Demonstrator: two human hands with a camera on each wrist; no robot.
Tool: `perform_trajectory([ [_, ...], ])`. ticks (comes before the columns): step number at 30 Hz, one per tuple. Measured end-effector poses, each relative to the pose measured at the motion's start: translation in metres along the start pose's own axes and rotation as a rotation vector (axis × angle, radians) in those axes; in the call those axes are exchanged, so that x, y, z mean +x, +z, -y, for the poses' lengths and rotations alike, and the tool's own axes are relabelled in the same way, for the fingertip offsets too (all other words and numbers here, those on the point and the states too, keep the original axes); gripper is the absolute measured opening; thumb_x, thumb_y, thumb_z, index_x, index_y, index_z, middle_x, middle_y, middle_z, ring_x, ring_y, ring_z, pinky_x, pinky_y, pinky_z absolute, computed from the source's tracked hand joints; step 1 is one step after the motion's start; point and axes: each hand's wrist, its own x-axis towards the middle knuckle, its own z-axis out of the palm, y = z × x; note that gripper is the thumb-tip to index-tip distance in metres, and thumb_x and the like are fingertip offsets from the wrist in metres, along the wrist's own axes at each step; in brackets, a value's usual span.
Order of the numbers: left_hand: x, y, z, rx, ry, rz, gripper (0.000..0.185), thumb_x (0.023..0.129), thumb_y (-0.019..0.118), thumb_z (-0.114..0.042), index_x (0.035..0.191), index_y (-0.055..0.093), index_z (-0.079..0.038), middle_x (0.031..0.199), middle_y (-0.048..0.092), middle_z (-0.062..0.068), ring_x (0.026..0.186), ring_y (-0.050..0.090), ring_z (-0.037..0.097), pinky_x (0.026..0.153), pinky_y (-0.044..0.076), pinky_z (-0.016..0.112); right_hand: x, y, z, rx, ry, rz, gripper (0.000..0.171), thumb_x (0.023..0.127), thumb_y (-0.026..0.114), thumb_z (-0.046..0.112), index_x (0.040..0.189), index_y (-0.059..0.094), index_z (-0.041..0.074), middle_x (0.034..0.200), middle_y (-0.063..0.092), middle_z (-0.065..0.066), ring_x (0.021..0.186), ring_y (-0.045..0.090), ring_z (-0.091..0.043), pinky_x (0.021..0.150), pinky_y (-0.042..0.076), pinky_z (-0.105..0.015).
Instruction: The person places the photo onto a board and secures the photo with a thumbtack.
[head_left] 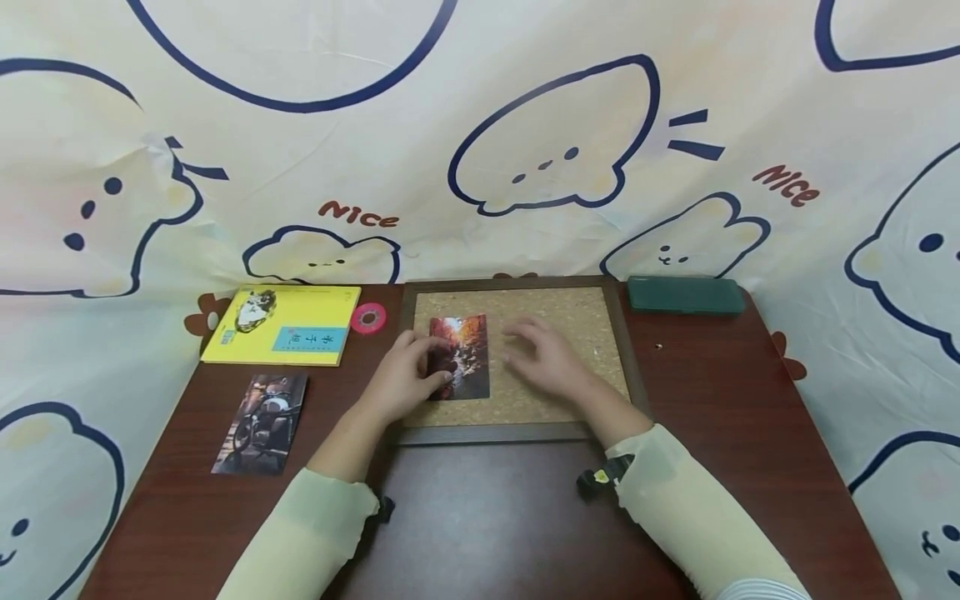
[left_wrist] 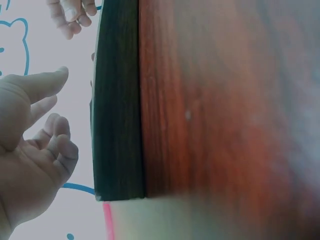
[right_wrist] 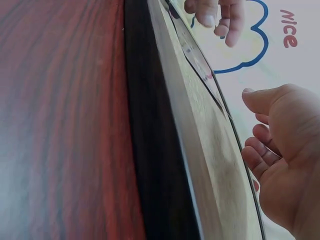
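A photo print (head_left: 472,358) with orange foliage at its top lies upright on the left half of a framed cork board (head_left: 562,408). My left hand (head_left: 402,379) is at the photo's left edge, with thumb and fingertips overlapping it in the head view. In the left wrist view, that hand (left_wrist: 35,150) has its thumb apart from loosely bent fingers, and nothing shows between them. To the right of the photo, my right hand (head_left: 546,358) hovers over the cork. Its fingers (right_wrist: 261,150) are loosely bent and hold nothing in the right wrist view.
A second photo print (head_left: 261,425), showing a motorcycle, lies on the brown table (head_left: 750,450) at left. Behind it are a yellow book (head_left: 300,308) and a pink tape roll (head_left: 368,318). A green case (head_left: 686,296) stands at the back right, with a tiny object (head_left: 658,346) in front.
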Motion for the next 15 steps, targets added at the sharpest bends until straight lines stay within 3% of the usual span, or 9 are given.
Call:
perform_trajectory([
  [4, -0.006, -0.002, 0.0, 0.002, 0.021, -0.014, 0.046, 0.084, 0.076, -0.03, 0.126, 0.061, -0.02, 0.113, 0.05, 0.004, 0.086, 0.048, 0.019, 0.066, 0.043, 0.034, -0.008, -0.005, -0.003, -0.018, -0.011, -0.023, 0.045, 0.088, 0.071, 0.032, 0.129, 0.06, 0.018, 0.136, 0.05, -0.002, 0.119, 0.052, -0.022, 0.1, 0.042, -0.046],
  [15, -0.023, -0.014, 0.009, 0.028, 0.003, -0.06, 0.044, 0.084, 0.075, -0.032, 0.124, 0.063, -0.019, 0.115, 0.052, 0.004, 0.085, 0.049, 0.018, 0.066, 0.044, 0.033, -0.035, -0.021, -0.008, -0.018, -0.023, -0.075, 0.051, 0.088, 0.071, 0.029, 0.135, 0.055, 0.017, 0.138, 0.047, -0.002, 0.113, 0.054, -0.021, 0.092, 0.047, -0.044],
])
